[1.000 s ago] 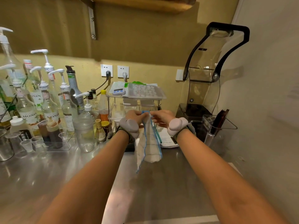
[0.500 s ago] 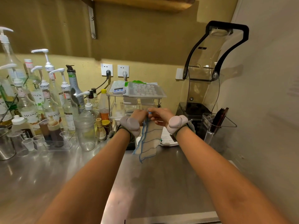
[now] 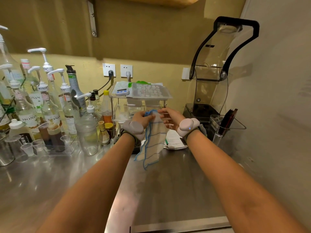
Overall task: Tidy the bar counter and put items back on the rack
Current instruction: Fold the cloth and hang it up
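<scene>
A white cloth with blue stripes and edging (image 3: pixel 154 142) hangs above the steel counter (image 3: pixel 168 190). My left hand (image 3: pixel 143 117) pinches its bunched top edge. My right hand (image 3: pixel 171 117) is at the cloth's upper right edge, fingers spread and touching it loosely. Both wrists carry grey sensor bands. Right behind my hands stands a clear acrylic rack (image 3: pixel 117 108); on its top lie a small white timer (image 3: pixel 122 92) and a clear ice tray (image 3: pixel 149 91).
Several pump syrup bottles (image 3: pixel 38 98) crowd the left back of the counter, with small plastic cups (image 3: pixel 28 148) and a clear shaker (image 3: pixel 88 135) in front. A blender enclosure (image 3: pixel 212 73) stands at right, beside a clear bin (image 3: pixel 223 128). A paper sheet (image 3: pixel 175 140) lies under the cloth.
The cloth has been opened from a narrow bunch into a wider hanging sheet. My right hand has loosened its pinch and spread its fingers; both hands stay in front of the rack.
</scene>
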